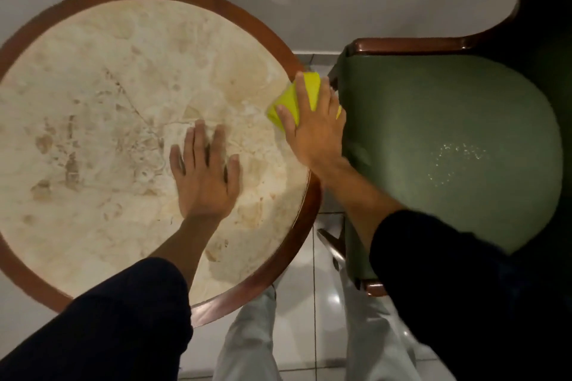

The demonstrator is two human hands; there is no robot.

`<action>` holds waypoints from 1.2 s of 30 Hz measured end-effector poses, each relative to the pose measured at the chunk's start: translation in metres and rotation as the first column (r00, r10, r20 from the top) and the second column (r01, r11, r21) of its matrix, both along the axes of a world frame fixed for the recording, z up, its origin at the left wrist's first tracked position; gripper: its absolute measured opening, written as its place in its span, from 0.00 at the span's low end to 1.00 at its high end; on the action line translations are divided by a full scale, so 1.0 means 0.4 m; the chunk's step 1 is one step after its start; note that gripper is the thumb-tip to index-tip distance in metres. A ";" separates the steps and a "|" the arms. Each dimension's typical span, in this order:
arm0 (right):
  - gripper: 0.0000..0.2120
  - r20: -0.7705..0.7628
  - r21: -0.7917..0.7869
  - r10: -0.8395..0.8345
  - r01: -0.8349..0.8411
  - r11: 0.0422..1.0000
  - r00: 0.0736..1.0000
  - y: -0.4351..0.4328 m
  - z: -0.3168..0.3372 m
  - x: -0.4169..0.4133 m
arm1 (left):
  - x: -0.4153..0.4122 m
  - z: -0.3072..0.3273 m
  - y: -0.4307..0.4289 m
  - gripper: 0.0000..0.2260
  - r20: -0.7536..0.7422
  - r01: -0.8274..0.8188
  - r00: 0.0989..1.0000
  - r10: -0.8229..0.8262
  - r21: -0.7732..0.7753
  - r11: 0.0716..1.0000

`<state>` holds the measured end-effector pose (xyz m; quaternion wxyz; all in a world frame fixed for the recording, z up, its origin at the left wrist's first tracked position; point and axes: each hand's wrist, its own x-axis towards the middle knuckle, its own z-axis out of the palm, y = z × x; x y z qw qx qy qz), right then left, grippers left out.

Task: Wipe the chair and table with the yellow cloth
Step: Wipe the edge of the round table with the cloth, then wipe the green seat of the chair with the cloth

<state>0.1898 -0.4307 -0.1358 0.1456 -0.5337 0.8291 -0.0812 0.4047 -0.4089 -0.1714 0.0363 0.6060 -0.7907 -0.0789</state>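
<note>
The right hand [312, 130] pressed the folded yellow cloth [292, 102] at the round marble desk [93, 86] rim; the left hand [204, 176] lay flat, released. Overshooting the edge could drop the cloth.

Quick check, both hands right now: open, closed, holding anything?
Left hand: open, flat on the table, holding nothing.
Right hand: fingers spread, pressing the yellow cloth down at the table's right edge.

Polished marble table [93, 102] rimmed in glossy wood; chair [448, 133] seat matt green fabric.
</note>
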 end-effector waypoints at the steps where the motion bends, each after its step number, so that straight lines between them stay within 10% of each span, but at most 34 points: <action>1: 0.32 0.043 0.039 0.095 -0.097 0.995 0.995 -0.066 -0.013 -0.016 | 0.001 -0.020 -0.008 0.26 0.004 -0.031 1.000 0.031 0.010 0.999; 13: 0.31 0.264 0.142 0.150 -0.192 0.971 0.953 0.086 -0.013 0.024 | 0.042 -0.029 -0.008 0.28 0.078 -0.134 0.988 0.132 0.020 0.991; 17: 0.36 0.720 0.122 -0.147 0.085 0.989 0.678 0.168 0.011 -0.025 | 0.027 -0.014 -0.015 0.28 0.096 -0.159 0.982 0.160 -0.022 0.987; 20: 0.53 0.701 0.443 -0.547 0.321 0.837 0.457 0.145 0.009 -0.067 | 0.024 -0.019 0.030 0.27 0.104 -0.195 0.975 0.195 -0.016 0.981; 24: 0.37 0.594 0.532 -0.647 0.370 0.761 0.478 0.104 0.033 -0.039 | 0.056 -0.003 0.031 0.27 0.118 -0.223 0.968 0.223 -0.010 0.975; 28: 0.24 0.781 0.399 -0.559 0.466 0.790 0.278 0.143 0.090 -0.034 | 0.043 0.043 0.032 0.24 0.031 -0.322 0.945 0.325 -0.083 0.943; 33: 0.21 0.585 0.237 -0.430 0.362 0.901 0.688 0.365 0.146 -0.314 | -0.336 0.091 0.018 0.18 -0.273 0.104 0.956 -0.103 -0.010 0.994; 36: 0.31 0.276 0.314 -0.495 0.410 0.856 0.824 0.444 0.127 -0.405 | -0.525 0.111 -0.035 0.20 -0.269 0.496 0.850 -0.454 0.114 0.861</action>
